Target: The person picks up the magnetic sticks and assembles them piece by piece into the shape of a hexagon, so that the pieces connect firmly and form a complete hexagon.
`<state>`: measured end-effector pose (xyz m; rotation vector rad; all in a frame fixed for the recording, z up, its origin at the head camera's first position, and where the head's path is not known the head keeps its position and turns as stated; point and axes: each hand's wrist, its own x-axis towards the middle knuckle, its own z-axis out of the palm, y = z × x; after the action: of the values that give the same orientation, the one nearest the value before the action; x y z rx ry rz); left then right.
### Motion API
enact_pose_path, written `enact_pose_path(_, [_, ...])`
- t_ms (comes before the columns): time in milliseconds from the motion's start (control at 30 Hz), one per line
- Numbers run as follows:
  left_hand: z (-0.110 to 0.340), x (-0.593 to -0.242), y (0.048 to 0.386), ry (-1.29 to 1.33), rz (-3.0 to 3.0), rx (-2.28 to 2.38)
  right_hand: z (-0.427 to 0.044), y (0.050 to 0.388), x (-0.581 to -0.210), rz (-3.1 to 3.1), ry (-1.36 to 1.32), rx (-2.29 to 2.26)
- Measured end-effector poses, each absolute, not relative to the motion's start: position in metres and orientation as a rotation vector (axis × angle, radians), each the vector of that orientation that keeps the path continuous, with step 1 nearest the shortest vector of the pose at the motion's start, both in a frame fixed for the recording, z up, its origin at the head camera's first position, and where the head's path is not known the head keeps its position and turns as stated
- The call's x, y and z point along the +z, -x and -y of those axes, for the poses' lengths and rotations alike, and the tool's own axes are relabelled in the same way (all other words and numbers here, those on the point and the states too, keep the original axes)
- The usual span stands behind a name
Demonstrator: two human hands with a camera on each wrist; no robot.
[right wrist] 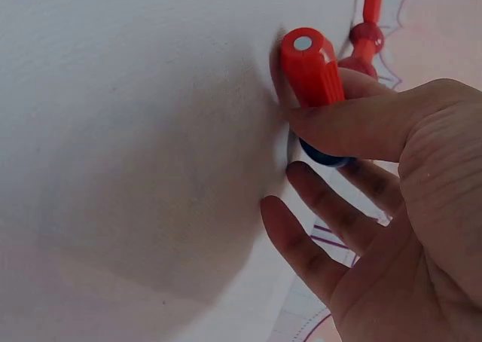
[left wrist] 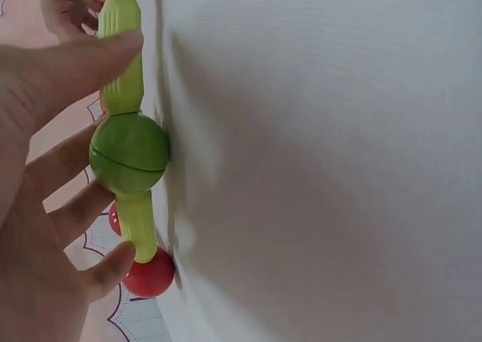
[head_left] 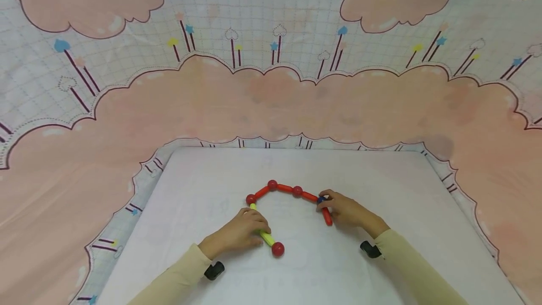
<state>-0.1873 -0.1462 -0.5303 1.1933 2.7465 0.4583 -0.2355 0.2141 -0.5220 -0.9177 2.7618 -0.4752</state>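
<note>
On the white table, a chain of magnetic rods and balls forms an open arch. My left hand [head_left: 241, 232] holds its left leg: the thumb lies on a yellow-green rod [left wrist: 122, 52], while the fingers reach behind and beside a green ball [left wrist: 129, 152]. That ball joins a second yellow-green rod [left wrist: 137, 221]; a red ball [head_left: 278, 249] sits at the near end. My right hand [head_left: 345, 208] pinches a red rod [head_left: 327, 217] between thumb and forefinger, beside a blue ball [right wrist: 324, 155] partly hidden by the thumb. The red rod's near end is free.
Across the top of the arch, red rods [head_left: 285, 188] link several red balls [head_left: 272, 185]. The white tabletop [head_left: 203, 173] lies around the chain. Behind it hangs a patterned cloth [head_left: 271, 102]. Dark wrist devices [head_left: 214, 270] sit beside both sleeves.
</note>
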Motion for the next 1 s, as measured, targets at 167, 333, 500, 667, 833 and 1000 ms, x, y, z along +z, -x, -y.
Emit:
enact_pose_path(167, [0.143, -0.532, 0.190, -1.236, -2.807, 0.410, -0.214, 0.234, -0.524, -2.794, 0.905, -0.481])
enact_pose_path(333, [0.142, -0.532, 0.199, -1.219, -2.819, 0.397, -0.214, 0.230, -0.526, -2.851, 0.872, -0.468])
enact_pose_path(500, [0.142, -0.534, 0.213, -1.214, -2.809, 0.452, -0.210, 0.223, -0.530, -2.910, 0.818, -0.482])
enact_pose_path(667, [0.136, -0.534, 0.229, -1.191, -2.781, 0.529, -0.211, 0.216, -0.535, -2.949, 0.813, -0.532])
enact_pose_path(833, [0.126, -0.534, 0.241, -1.177, -2.771, 0.542, -0.206, 0.212, -0.533, -2.993, 0.829, -0.477])
enact_pose_path(1000, [0.116, -0.535, 0.247, -1.234, -2.843, 0.431, -0.196, 0.211, -0.531, -3.024, 0.826, -0.443])
